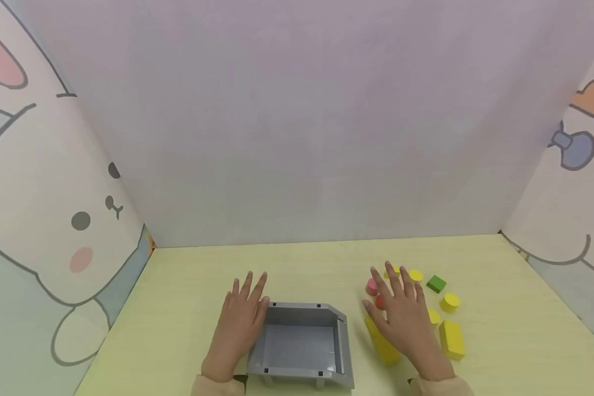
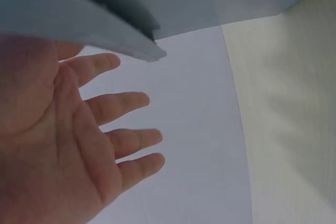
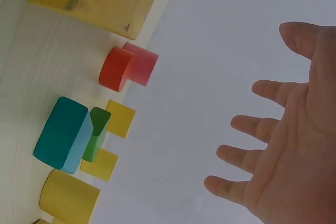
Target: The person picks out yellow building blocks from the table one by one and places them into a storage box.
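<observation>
My left hand point(image 1: 240, 324) is beside the left wall of a grey plastic bin point(image 1: 299, 346), fingers straight and spread. Its thumb is partly hidden behind the bin's edge in the left wrist view; whether it touches, I cannot tell. My right hand point(image 1: 407, 320) hovers over a group of toy blocks, fingers spread, holding nothing. Around it are a long yellow block point(image 1: 385, 347), a yellow rectangular block point(image 1: 452, 340), a yellow cylinder point(image 1: 450, 302) and a green block point(image 1: 436, 284). The right wrist view shows red point(image 3: 115, 69) and pink cylinders point(image 3: 143, 64) and a teal block point(image 3: 60, 132).
The bin stands on a pale yellow table point(image 1: 188, 269), its inside bare. A plain light wall point(image 1: 322, 137) rises at the back. Side panels with cartoon drawings point(image 1: 54, 220) flank the table left and right.
</observation>
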